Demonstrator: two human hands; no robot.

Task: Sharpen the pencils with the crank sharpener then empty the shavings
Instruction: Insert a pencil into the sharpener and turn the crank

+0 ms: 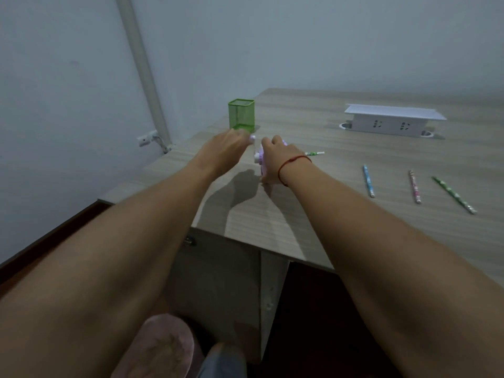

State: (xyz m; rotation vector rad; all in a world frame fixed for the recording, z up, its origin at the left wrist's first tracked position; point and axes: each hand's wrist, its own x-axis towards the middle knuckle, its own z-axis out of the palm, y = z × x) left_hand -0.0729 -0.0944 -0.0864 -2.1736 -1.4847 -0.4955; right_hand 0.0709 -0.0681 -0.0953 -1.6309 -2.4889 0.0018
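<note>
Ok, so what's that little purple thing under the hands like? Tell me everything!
The sharpener is small, lilac and white, plastic by its look. It stands on the wooden table near its left edge. The right hand grips it from above and hides most of it. The left hand pinches the pale crank knob at its left side. A green patterned pencil sticks out level from its right side.

The cup (241, 114) is green, the sharpener (258, 158) lilac.
</note>
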